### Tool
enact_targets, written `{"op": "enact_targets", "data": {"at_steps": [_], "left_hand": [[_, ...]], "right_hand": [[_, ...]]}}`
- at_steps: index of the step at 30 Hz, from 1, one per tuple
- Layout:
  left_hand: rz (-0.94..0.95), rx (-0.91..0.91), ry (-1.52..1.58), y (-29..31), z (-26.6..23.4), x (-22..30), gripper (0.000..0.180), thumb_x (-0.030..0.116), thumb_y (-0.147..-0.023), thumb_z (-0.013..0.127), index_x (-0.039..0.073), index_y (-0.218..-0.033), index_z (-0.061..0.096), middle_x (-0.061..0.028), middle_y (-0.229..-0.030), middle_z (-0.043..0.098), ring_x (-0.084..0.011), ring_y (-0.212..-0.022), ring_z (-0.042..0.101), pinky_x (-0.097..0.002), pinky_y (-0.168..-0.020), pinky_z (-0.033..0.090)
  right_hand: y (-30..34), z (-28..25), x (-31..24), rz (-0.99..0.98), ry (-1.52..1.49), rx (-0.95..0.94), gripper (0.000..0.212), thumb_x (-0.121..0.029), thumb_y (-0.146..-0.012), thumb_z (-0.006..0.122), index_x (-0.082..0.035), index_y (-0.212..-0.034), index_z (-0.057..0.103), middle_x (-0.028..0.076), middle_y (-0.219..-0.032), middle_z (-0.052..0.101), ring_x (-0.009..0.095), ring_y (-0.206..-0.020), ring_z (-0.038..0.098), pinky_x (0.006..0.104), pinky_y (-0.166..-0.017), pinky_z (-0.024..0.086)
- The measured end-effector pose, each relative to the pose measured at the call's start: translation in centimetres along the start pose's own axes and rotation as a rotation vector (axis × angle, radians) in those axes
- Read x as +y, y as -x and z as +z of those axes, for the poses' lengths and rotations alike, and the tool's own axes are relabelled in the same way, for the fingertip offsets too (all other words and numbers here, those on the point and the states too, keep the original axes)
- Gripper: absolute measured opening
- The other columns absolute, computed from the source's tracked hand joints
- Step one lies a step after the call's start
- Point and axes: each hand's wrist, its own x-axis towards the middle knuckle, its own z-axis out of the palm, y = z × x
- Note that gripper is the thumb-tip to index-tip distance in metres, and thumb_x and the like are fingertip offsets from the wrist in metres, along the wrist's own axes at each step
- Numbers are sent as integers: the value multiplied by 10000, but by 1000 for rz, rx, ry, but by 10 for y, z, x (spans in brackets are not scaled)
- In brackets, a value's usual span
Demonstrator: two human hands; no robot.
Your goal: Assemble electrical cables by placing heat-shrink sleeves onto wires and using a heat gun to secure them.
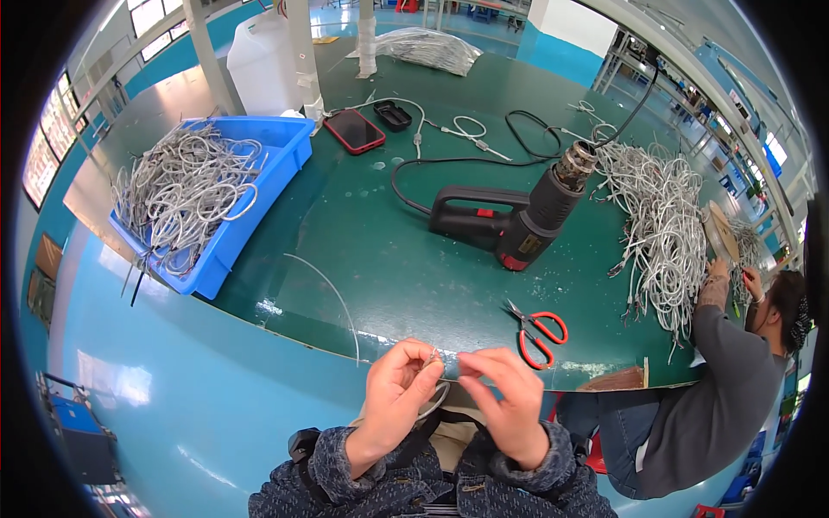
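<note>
Gripping thin pale-grey cable [444,398] in left hand [399,399]; holding right hand [507,397] half-curled alongside, unclear whether pinching anything; seemingly midway, unfinished.

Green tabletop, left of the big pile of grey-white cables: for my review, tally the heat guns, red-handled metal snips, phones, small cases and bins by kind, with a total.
Black electric heat gun: 1
Red-handled metal snips: 1
Red-edged black phone: 1
Small open black case: 1
Blue plastic bin: 1
Total: 5
</note>
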Motion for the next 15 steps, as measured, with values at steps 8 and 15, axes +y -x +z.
{"op": "enact_targets", "data": {"at_steps": [8, 15], "left_hand": [[-40, -11, 36, 4, 2, 4, 64, 29, -895, 543, -9, -924, 501, 9, -841, 488, -4, -599, 403, -162, -480, 302], [-83, -43, 8, 6, 1, 6, 33, -7, -886, 520, -12, -914, 504, -35, -857, 508, -48, -545, 417, -182, -476, 329]], "right_hand": [[2, 15, 2, -102, -114, 68, 229, 51, -695, 681, 17, -918, 642, 115, -804, 618, 213, -675, 615, 280, -564, 489], [5, 18, 4, -91, -150, 96, 176, 61, -701, 674, 25, -868, 630, 120, -791, 616, 204, -646, 610, 276, -547, 487]]}}
